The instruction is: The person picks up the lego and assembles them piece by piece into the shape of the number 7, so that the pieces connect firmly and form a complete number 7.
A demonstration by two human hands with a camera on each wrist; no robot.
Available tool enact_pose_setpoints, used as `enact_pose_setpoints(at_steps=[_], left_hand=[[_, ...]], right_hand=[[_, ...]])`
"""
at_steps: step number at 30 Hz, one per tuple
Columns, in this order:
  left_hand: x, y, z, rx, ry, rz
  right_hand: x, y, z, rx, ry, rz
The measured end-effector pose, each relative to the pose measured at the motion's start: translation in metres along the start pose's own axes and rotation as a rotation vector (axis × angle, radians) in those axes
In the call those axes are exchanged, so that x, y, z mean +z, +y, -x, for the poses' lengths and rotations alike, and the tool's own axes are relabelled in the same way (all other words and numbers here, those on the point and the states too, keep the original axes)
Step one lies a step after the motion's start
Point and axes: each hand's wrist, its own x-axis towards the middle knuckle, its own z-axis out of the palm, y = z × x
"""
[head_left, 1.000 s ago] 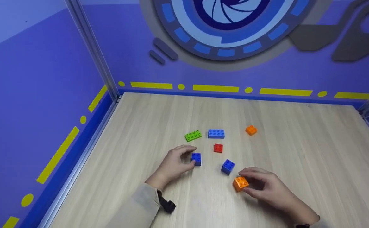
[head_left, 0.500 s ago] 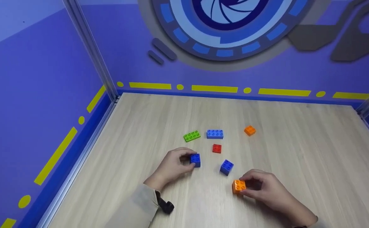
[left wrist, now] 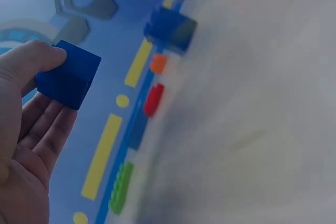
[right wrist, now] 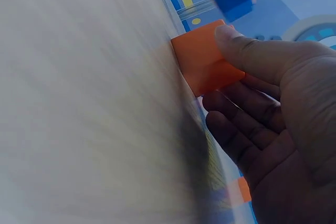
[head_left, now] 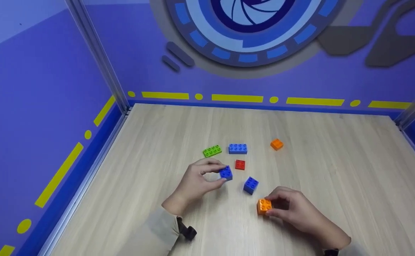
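A dark blue toy building brick [head_left: 226,173] with studs on top is pinched between the thumb and fingers of my left hand [head_left: 197,183]. The left wrist view shows this blue brick [left wrist: 68,74] tilted and raised off the table. My right hand [head_left: 294,209] pinches an orange brick [head_left: 264,207] by its sides, thumb nearest me. In the right wrist view the orange brick [right wrist: 207,59] sits at the table surface or very close to it. Between the two hands a second dark blue brick [head_left: 251,185] stands on the table, touched by neither.
Farther back on the wooden table [head_left: 164,142] lie a green brick [head_left: 212,151], a lighter blue long brick [head_left: 237,148] and a small red brick [head_left: 240,165]. A second orange brick [head_left: 277,144] lies behind them to the right. Purple-blue walls [head_left: 97,78] border the table's left and back.
My left hand has lifted its blue brick off the table and moved it slightly right and away from me, tilting it. The right hand has gripped the orange brick and set it straighter.
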Motion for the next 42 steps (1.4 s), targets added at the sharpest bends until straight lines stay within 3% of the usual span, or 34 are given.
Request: enact_pose_setpoints(at_steps=[4,11,15,22,26,30,38,42], left_hand=[[0.006,0.017,-0.006,0.084,-0.029,-0.027],[0.021,0.045,-0.018,0.133,-0.091,-0.003],[0.030,0.053,-0.019,0.143,-0.120,0.034],[0.047,0.051,-0.017,0.164,-0.189,0.050],[0.055,0.047,-0.016,0.171,-0.212,0.058],[0.062,0.043,-0.014,0.183,-0.224,0.047],[0.075,0.036,-0.011,0.116,-0.275,0.037],[0.079,0.033,-0.009,0.115,-0.278,0.023]], right_hand=[[0.001,0.001,-0.002,-0.009,-0.005,-0.005],[0.001,0.003,0.000,-0.047,0.009,0.014],[0.002,0.005,0.001,-0.103,0.018,0.025],[0.002,0.005,0.002,-0.119,0.029,0.036],[0.003,0.006,0.002,-0.104,0.025,0.033],[0.004,0.008,0.001,-0.139,0.041,0.042],[0.003,0.008,0.002,-0.125,0.039,0.056],[0.004,0.009,0.001,-0.130,0.037,0.044]])
